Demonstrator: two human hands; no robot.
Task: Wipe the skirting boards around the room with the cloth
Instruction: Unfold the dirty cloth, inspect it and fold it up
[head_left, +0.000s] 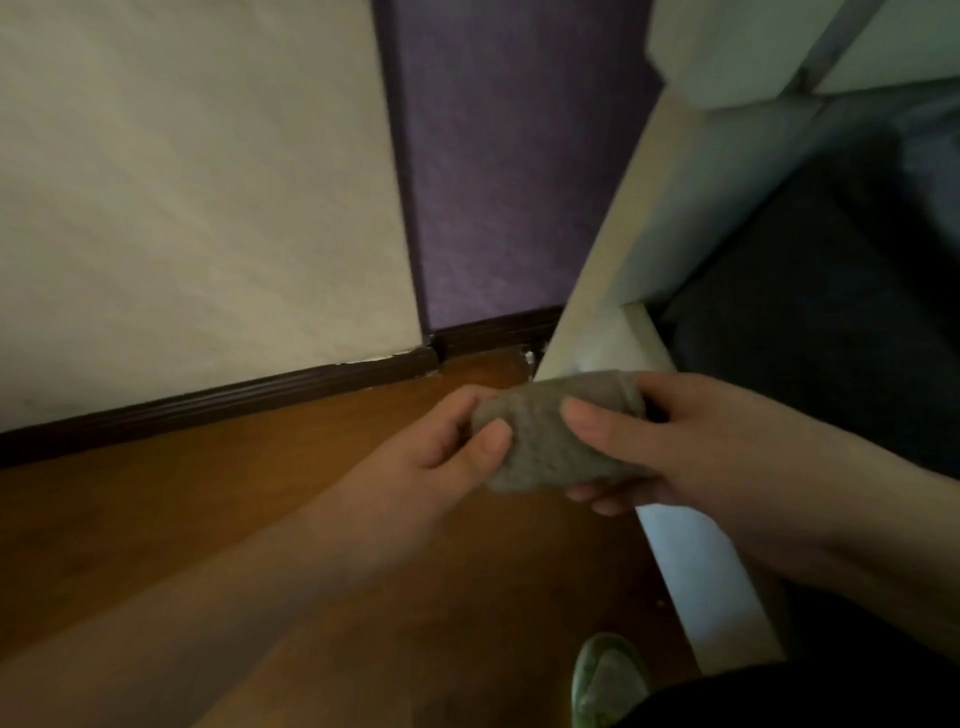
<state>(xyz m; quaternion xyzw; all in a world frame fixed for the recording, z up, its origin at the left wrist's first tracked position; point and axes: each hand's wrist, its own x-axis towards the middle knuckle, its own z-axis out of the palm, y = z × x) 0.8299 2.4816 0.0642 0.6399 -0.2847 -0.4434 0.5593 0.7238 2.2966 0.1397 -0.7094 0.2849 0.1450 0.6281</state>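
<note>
Head view: both hands hold the bunched grey cloth (550, 441) above the wood floor (208, 519); left hand (441, 447) pinches its left end, right hand (649, 441) wraps the right. Beyond the grip, dark skirting (249, 397) meets a cream wall (197, 208) and purple wall (498, 182).

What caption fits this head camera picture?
Both hands, left and right, hold a cloth above the floor, near the skirting board.

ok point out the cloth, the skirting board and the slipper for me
cloth (550, 441), head view, on the middle of the grey bundle held between both hands
skirting board (218, 402), head view, on the dark strip along the cream wall's foot
slipper (608, 675), head view, on its green toe
</note>
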